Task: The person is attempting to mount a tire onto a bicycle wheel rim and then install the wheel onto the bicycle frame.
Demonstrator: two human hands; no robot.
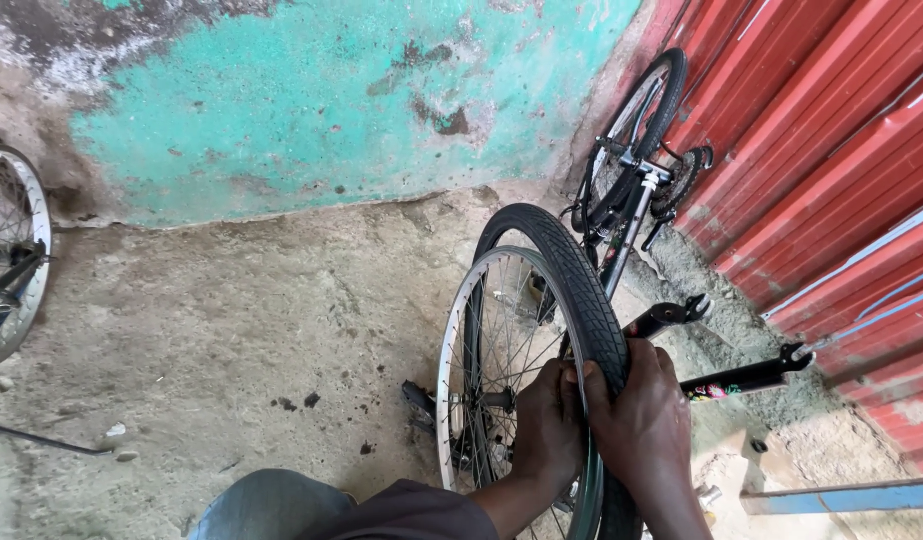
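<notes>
Both hands, left hand (548, 420) and right hand (642, 415), were clamped on the stiff, grippy black tyre (582, 300) at the silver rim's (462, 330) near edge, wheel upright on the concrete floor (232, 330), so probably best gripped at the bead.

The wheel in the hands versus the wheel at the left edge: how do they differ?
The held wheel stands in full view, gripped by the left hand and right hand; the left-edge wheel is cut off by the frame and untouched. The held wheel's black tyre sits partly off its silver rim; the left-edge wheel shows a pale rim, and any tyre on it is hard to tell. Both are spoked bicycle wheels.
</notes>
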